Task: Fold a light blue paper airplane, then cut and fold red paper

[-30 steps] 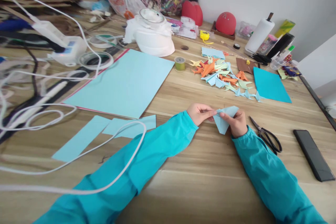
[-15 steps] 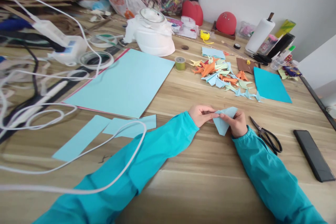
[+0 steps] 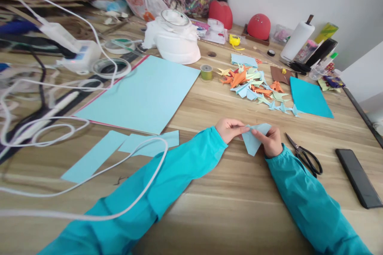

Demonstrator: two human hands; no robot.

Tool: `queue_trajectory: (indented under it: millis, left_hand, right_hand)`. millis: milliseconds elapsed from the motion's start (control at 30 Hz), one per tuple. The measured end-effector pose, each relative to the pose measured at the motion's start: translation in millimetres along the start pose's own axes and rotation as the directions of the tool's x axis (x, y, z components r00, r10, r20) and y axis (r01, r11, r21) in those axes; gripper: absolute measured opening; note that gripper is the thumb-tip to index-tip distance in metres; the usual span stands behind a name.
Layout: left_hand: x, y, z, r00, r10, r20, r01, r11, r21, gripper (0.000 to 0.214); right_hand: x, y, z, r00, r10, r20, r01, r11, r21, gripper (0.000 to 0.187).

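Note:
Between my hands is a small piece of light blue folded paper (image 3: 253,143), held just above the wooden table. My left hand (image 3: 230,129) pinches its left corner between thumb and fingers. On the other side, my right hand (image 3: 271,141) grips it, thumb on the near face and fingers behind, partly hidden. Beyond them lies a heap of folded paper cranes (image 3: 239,77) in orange, blue, green and yellow. Black-handled scissors (image 3: 305,155) rest just right of my right hand.
A phone (image 3: 357,177) lies at the right. Large light blue sheets (image 3: 140,91) and cut paper strips (image 3: 92,157) are on the left. A white cable (image 3: 163,155) loops over my left sleeve. A thread spool (image 3: 206,72) and bright blue paper (image 3: 311,97) stand farther back.
The folded paper has tilted slightly in my fingers, its lower tip a little lower. Both hands keep their grip; the whole view has shifted very slightly.

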State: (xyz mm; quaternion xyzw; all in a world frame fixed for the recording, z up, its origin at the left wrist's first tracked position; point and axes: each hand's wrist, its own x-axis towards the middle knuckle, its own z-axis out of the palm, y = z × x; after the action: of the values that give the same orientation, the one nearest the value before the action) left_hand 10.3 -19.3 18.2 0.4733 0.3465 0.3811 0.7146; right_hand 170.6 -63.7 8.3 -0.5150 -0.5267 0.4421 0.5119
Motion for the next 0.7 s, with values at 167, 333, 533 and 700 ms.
queue_trajectory:
  millis: [167,333,533,700]
  left_hand:
    - [-0.8,2.0,0.2,1.000,0.002,0.020,-0.002,1.000,-0.004,0.027]
    - [-1.2,2.2,0.2,0.999,0.042,0.027,-0.042,0.999,0.020,0.029]
    - [-1.7,0.8,0.9,0.999,0.037,0.023,-0.038,0.999,0.026,0.029]
    - [-2.3,0.5,1.5,0.999,0.010,-0.033,-0.010,1.000,0.019,0.027]
  right_hand:
    - [-0.2,-2.9,1.4,1.000,-0.008,0.009,0.008,1.000,-0.029,0.018]
    - [0.2,-7.3,2.7,1.000,-0.022,-0.009,0.021,0.995,-0.096,0.019]
    - [0.1,-8.6,3.2,1.000,-0.023,-0.011,0.022,0.993,-0.113,0.021]
    - [-0.3,-6.6,4.0,1.000,0.015,-0.011,-0.015,0.996,-0.087,0.022]
